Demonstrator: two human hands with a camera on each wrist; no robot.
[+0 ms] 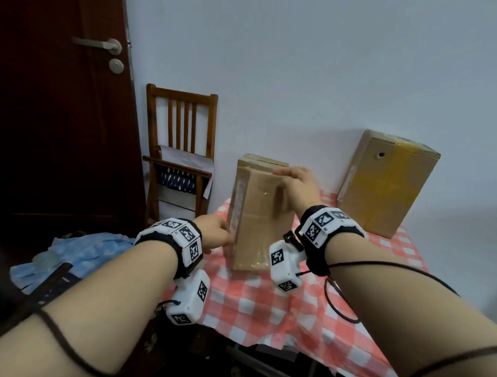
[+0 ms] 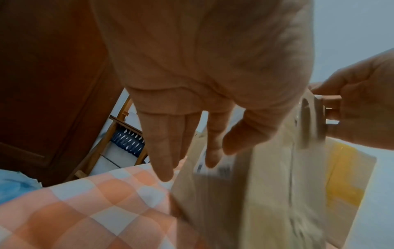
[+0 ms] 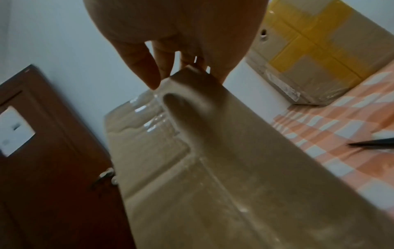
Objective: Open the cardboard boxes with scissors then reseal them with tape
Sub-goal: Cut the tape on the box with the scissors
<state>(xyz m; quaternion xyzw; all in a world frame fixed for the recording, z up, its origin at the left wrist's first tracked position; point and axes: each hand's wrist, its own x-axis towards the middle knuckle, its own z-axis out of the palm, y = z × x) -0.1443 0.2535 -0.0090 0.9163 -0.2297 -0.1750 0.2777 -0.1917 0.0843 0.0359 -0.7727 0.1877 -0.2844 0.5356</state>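
Standing on end between both hands, the sealed cardboard box (image 1: 259, 213) is gripped at its top by the right hand (image 1: 297, 186); the left hand (image 1: 215, 232), fingers straight, touches its side. Beyond the right hand, a yellow-taped box (image 1: 389, 182) stays shut.

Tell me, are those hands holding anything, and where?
The right hand grips the top edge of the nearer cardboard box; the left hand rests straight fingers against its left side edge.

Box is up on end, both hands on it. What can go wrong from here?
1. The near box stands on end, tilted and close to the table's left edge; the left hand only touches its side with straight fingers, so it may tip off.
2. The right hand grips only the top edge.
3. A dark pointed tool lies beside the box.
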